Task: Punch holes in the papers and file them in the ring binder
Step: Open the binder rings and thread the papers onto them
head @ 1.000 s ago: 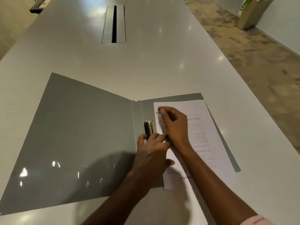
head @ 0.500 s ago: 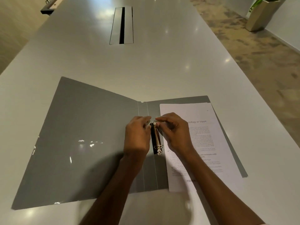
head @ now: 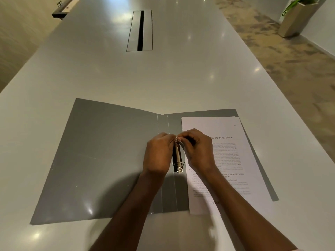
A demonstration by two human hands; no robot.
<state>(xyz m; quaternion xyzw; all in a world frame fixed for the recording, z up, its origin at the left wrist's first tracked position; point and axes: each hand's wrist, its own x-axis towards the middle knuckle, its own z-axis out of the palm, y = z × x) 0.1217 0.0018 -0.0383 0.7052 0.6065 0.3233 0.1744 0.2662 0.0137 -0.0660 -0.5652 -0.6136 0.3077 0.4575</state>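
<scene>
Two bare arms reach in from the near edge. The left hand [head: 159,154] and the right hand [head: 197,151] meet over the middle fold of an open grey plastic ring binder [head: 108,160]. Both hands have curled fingers, and their tips pinch the far ring of the shiny metal ring clip [head: 177,156], one hand from each side. The clip runs between the two hands.

A stack of white printed paper sheets [head: 226,160] lies under the right hand and out to its right, on the right half of the binder. Its left edge is just beside the clip. To the left of the left hand, the binder's other half lies flat and shiny.

The binder sits on a long white surface [head: 181,78]. Far past the hands, a long grey metal slot cover [head: 140,30] is set in the surface. Further off to the right, a tan planter box with green leaves [head: 297,17] stands on the brown floor.
</scene>
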